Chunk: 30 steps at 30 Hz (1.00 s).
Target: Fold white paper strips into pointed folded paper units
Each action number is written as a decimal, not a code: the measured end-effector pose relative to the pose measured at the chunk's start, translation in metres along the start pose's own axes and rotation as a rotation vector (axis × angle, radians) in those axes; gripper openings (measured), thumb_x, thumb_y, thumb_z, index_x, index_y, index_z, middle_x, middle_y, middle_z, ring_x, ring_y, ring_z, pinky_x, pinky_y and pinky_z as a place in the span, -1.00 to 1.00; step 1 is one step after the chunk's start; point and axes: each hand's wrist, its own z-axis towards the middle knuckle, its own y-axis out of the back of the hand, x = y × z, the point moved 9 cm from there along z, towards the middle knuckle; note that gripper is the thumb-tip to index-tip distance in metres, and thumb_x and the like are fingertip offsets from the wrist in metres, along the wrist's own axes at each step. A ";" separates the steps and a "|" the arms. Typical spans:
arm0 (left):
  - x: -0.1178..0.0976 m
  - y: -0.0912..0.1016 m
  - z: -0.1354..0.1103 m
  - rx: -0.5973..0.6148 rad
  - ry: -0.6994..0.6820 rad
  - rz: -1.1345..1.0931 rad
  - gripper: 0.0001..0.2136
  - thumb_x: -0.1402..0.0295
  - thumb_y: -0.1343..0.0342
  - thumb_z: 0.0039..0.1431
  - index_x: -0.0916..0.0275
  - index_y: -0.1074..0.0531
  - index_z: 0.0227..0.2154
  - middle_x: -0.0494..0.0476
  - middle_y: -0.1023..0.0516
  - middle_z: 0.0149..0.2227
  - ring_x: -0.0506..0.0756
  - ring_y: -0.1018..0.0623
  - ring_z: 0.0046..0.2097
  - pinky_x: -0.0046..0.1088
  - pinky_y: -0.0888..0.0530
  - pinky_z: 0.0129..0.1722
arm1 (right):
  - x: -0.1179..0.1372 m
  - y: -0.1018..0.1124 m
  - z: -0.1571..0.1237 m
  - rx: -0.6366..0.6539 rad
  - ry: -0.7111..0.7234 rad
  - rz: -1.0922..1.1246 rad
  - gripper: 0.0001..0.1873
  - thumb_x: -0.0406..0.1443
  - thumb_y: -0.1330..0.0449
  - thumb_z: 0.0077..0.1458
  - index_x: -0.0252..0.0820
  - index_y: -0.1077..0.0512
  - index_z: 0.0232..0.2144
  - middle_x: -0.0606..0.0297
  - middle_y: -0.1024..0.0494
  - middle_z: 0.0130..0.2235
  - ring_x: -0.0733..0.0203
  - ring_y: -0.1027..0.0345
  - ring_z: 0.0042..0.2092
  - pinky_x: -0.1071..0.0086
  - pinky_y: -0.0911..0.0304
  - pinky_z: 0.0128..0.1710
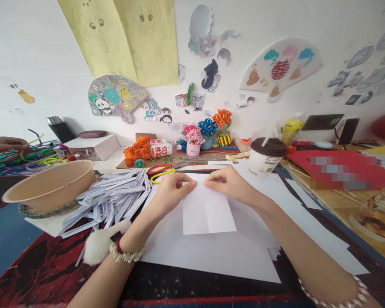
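Both L hand & R hand pinch creased white paper by far edge, ctr frame; uneven tug could poss. tear it at crease.

Paper plain wht; basin beige; cup wht w/ dk brn lid; mat mottled blk/red.

The light is soft and bright, edges stretched.
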 end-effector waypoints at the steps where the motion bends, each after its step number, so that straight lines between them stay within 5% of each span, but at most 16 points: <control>1: 0.007 -0.004 0.002 0.016 0.033 0.001 -0.71 0.13 -0.12 0.05 0.31 -0.48 -0.49 0.06 -0.44 -0.56 0.00 -0.35 -0.53 -0.52 -0.20 -0.58 | -0.009 -0.003 0.002 0.023 -0.039 0.000 -0.80 -0.20 -0.27 0.00 -0.23 -0.55 -0.49 0.22 -0.59 -0.40 0.16 -0.42 -0.31 0.34 -0.25 -0.30; 6: 0.036 -0.017 0.005 0.037 0.113 -0.070 -0.62 0.03 -0.11 0.01 0.30 -0.39 -0.61 -0.02 -0.30 -0.64 -0.04 -0.23 -0.58 -0.52 -0.10 -0.61 | -0.045 -0.022 0.006 0.132 -0.227 0.179 -0.78 -0.19 -0.34 -0.11 -0.26 -0.53 -0.55 0.27 -0.53 -0.51 0.24 -0.33 -0.45 0.38 -0.18 -0.43; 13: 0.056 -0.018 0.001 -0.065 0.190 -0.065 -0.61 0.02 -0.14 -0.03 0.30 -0.43 -0.61 0.00 -0.29 -0.66 -0.02 -0.23 -0.57 -0.51 -0.07 -0.59 | -0.072 -0.022 0.002 -0.028 -0.463 0.176 -0.89 -0.28 -0.34 -0.20 -0.23 -0.56 -0.60 0.21 -0.57 -0.50 0.15 -0.38 -0.40 0.33 -0.24 -0.40; 25: 0.054 -0.016 -0.003 -0.128 0.199 -0.080 -0.63 0.05 -0.13 -0.01 0.29 -0.43 -0.65 -0.07 -0.17 -0.70 -0.06 -0.10 -0.60 -0.50 -0.03 -0.60 | -0.069 -0.021 -0.003 -0.085 -0.499 0.173 -0.88 -0.31 -0.28 -0.15 -0.20 -0.53 -0.65 0.24 -0.55 -0.50 0.16 -0.36 -0.41 0.31 -0.23 -0.39; 30: 0.055 -0.017 -0.002 -0.098 0.192 -0.103 -0.62 0.02 -0.13 0.00 0.30 -0.46 -0.59 -0.01 -0.29 -0.65 -0.03 -0.21 -0.57 -0.51 -0.08 -0.60 | -0.064 -0.024 -0.002 -0.028 -0.462 0.208 -0.87 -0.27 -0.34 -0.15 -0.23 -0.55 -0.59 0.23 -0.57 -0.47 0.17 -0.38 -0.39 0.33 -0.24 -0.36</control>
